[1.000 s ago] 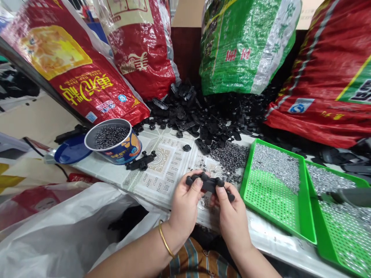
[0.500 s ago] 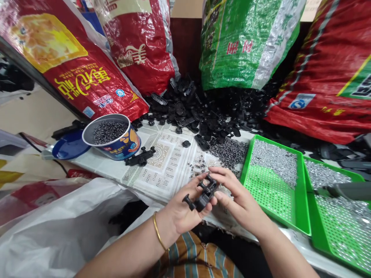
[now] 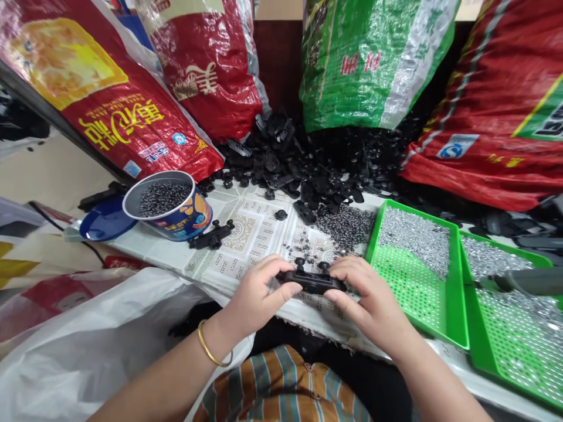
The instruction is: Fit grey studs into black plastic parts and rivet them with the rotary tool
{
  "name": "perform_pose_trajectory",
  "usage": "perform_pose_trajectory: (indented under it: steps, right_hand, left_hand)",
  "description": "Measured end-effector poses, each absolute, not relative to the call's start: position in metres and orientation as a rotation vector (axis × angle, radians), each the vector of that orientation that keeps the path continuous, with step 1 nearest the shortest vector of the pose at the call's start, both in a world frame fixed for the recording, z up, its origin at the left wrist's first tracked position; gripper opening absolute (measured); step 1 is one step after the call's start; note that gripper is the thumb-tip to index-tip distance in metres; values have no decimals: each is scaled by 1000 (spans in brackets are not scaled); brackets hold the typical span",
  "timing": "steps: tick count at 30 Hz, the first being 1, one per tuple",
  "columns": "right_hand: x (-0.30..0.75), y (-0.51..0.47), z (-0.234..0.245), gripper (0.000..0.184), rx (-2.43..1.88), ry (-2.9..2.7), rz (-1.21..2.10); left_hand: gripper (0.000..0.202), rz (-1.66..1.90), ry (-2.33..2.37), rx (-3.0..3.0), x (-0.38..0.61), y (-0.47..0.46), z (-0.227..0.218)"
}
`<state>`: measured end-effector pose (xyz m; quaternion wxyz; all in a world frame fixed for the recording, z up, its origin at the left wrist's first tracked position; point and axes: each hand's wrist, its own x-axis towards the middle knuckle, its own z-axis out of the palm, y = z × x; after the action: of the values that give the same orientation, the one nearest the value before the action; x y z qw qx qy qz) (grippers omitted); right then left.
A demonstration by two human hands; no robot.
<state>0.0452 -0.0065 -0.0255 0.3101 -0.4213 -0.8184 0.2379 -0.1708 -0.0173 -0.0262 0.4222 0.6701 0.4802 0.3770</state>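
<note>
Both my hands hold one black plastic part [image 3: 310,280] level above the near edge of the paper-covered table [image 3: 246,246]. My left hand [image 3: 257,293] grips its left end with the thumb on top. My right hand [image 3: 367,299] grips its right end. Two small pegs stick up from the part's top. Another assembled black part [image 3: 212,235] lies on the paper beside the tin [image 3: 169,205], which is full of small dark pieces. A heap of loose black plastic parts [image 3: 308,164] lies at the back of the table.
Red and green woven sacks [image 3: 365,64] lean along the back. Two green perforated trays [image 3: 417,275] with small silvery pieces sit at right. A pile of dark small pieces [image 3: 347,225] lies by the tray. A blue lid [image 3: 105,220] and a white plastic bag [image 3: 88,346] are at left.
Half a second ago my left hand alone held the part tilted with my right fingers over it. Now both hands grip it level, lower and nearer the table edge.
</note>
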Motion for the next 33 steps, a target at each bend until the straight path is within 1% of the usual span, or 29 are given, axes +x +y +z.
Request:
perform_pose_trajectory:
  steps: [3, 6, 12, 19, 26, 30, 33]
  right_hand:
    - [46, -8, -29, 15, -1114, -2134, 618]
    - [48, -10, -31, 20, -1133, -2102, 579]
    - [47, -13, -29, 11, -1167, -2003, 711]
    - [48, -12, -30, 10, -1135, -2031, 718]
    - [47, -13, -30, 7, -1071, -2067, 619]
    - [45, -14, -26, 9, -1079, -2165, 585]
    - [45, -16, -24, 7, -1080, -2189, 614]
  left_hand:
    - [6, 940, 1194, 1630, -167, -18, -30]
    - [9, 947, 1191, 1542, -165, -20, -37]
    - [17, 963, 1133, 1492, -167, -22, -42]
    - [6, 1061, 1149, 1700, -163, -23, -33]
    - [8, 1123, 1138, 1614, -162, -25, -28]
    - [7, 1162, 1114, 1660, -163, -28, -30]
    - [6, 1164, 1110, 1656, -163, -30, -33]
